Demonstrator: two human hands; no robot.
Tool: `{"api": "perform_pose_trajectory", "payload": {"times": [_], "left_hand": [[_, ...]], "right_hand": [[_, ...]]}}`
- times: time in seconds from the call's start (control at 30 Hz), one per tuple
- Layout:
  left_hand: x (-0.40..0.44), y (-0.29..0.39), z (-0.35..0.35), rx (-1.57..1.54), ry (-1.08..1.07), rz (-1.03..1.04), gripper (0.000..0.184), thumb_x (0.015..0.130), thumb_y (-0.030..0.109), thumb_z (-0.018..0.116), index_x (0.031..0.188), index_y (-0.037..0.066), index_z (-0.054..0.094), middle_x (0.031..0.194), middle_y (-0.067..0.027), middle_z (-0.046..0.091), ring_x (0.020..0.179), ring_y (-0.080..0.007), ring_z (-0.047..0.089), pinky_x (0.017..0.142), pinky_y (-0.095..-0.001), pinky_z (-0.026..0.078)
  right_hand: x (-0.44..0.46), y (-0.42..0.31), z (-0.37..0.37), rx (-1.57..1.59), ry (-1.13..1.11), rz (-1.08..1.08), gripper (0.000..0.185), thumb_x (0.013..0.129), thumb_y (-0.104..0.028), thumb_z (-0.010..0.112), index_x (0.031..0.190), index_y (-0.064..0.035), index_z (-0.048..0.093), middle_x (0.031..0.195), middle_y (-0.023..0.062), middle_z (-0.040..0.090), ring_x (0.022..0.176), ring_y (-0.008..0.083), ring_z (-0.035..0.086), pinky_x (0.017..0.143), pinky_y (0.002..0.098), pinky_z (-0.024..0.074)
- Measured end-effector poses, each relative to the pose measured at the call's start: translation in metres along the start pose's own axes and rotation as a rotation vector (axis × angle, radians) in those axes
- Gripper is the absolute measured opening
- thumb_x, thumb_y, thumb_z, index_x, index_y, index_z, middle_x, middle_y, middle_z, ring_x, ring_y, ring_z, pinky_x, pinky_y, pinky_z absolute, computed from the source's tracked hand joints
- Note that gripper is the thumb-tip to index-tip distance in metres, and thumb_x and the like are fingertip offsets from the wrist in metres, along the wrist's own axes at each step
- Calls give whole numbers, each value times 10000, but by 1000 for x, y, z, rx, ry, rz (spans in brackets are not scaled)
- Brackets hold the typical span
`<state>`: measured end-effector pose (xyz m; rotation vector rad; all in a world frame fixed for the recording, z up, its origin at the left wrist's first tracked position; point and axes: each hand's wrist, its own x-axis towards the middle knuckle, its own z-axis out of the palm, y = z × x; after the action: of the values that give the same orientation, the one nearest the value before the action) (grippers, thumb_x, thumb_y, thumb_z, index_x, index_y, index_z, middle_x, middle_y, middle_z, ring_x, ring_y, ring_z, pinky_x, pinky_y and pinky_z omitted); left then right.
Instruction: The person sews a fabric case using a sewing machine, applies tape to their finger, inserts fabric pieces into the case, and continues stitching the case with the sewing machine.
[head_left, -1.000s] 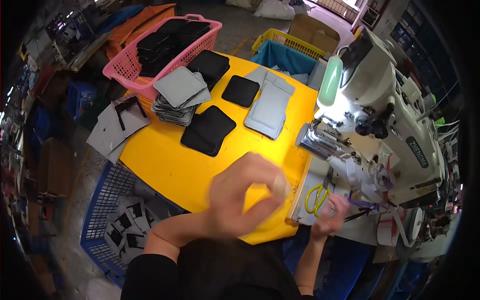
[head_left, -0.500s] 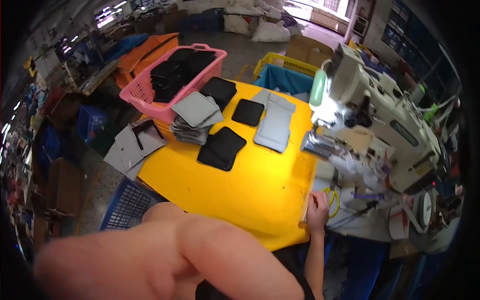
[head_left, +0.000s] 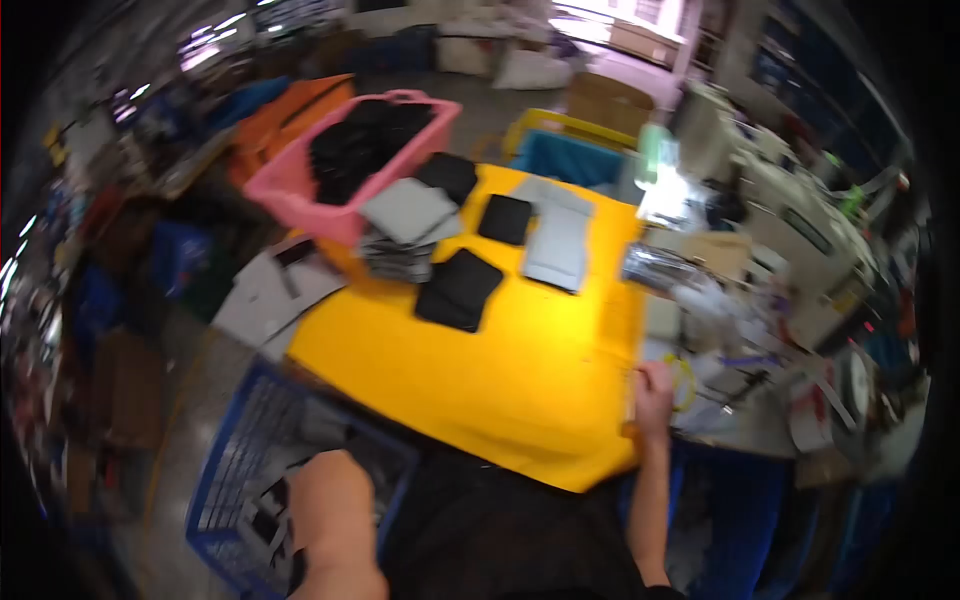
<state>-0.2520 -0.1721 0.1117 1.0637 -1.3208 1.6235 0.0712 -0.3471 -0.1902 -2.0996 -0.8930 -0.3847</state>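
My left hand is out of view; only my bent left forearm [head_left: 335, 510] shows at the lower left, over the blue basket. Blurred by motion, my right hand [head_left: 652, 388] is at the right edge of the yellow tabletop [head_left: 450, 385], fingers curled together, their contents too unclear to name. Yellow-handled scissors [head_left: 684, 384] lie just right of it. Farther back on the tabletop are a stack of grey pieces [head_left: 408, 212], black pieces [head_left: 460, 290], a single black square [head_left: 505, 219] and light grey panels [head_left: 558, 240].
A pink basket [head_left: 300, 212] of black pieces stands at the back left. Grey pieces [head_left: 270, 300] overhang the left edge. The blue basket [head_left: 225, 450] holds cut pieces below. At right stands a sewing machine [head_left: 800, 235]; a yellow crate [head_left: 520, 128] is behind the table.
My left arm has swung down and left from across the lower view, and the hand has left view. My right hand has moved from beside the scissors to the table edge. The view has shifted.
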Motion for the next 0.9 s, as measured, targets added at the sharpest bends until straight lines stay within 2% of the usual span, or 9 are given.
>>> {"api": "perform_pose_trajectory", "payload": {"times": [0.07,0.23,0.3,0.37,0.4,0.57,0.73,0.83,0.9], "left_hand": [[-14,11,-14,-75,2,147,276,885,-27,607,1148,22,678,1211,-110,658,1109,-236,631,989,-335,503],[-65,33,-65,-554,-456,-68,327,1003,72,434,1249,27,645,1309,-152,610,1220,-278,583,1027,-428,483],[-95,39,-92,-451,-351,-645,89,857,78,609,792,24,639,939,-154,677,759,-251,659,622,-306,523],[-130,54,-116,223,-344,-1248,190,832,129,687,970,-1,672,1046,-154,689,976,-270,691,816,-357,556],[-131,37,-130,649,-468,-1313,232,860,117,689,1077,43,654,1064,-134,677,1012,-319,653,897,-408,520],[-238,37,-274,1504,-499,-1253,402,793,52,648,1194,75,617,1214,-139,625,1212,-328,540,1054,-434,402],[-280,48,-369,2204,-982,-860,470,746,-17,596,1204,87,600,1259,-130,589,1243,-313,501,1006,-471,398],[-288,68,-405,2049,-893,-1274,456,759,-33,564,1201,65,618,1188,-169,640,1145,-342,577,981,-452,437],[-261,76,-394,2030,-813,-1198,411,779,-41,552,1170,57,630,1157,-169,654,1091,-346,596,938,-446,458]], "right_hand": [[0,-2,-2,-6,-13,11,61,850,-8,588,902,-8,619,896,145,603,884,329,580,813,392,469],[4,-18,-4,-25,-7,-9,58,857,17,571,906,4,598,903,140,598,901,325,567,818,381,454],[4,-17,-5,-46,-9,-29,57,863,23,563,909,9,593,907,141,597,908,327,565,823,379,451],[4,-17,-5,-41,-27,-41,57,866,25,560,911,10,592,910,141,598,911,326,564,824,378,450],[4,-17,-5,-46,-25,-40,58,869,27,557,913,12,591,914,141,599,914,325,564,825,378,450],[5,-15,-5,-46,-38,-17,54,879,24,554,919,15,588,928,138,604,917,319,564,828,374,450],[5,-16,-5,-45,-29,-1,47,874,10,566,913,1,591,927,137,604,930,332,559,847,387,449],[5,-20,-6,-38,-25,-3,47,873,14,569,913,4,591,927,139,604,924,330,562,844,385,452],[4,-17,-7,-48,-25,3,44,876,16,570,914,6,589,925,137,603,916,322,567,838,377,454]]}}
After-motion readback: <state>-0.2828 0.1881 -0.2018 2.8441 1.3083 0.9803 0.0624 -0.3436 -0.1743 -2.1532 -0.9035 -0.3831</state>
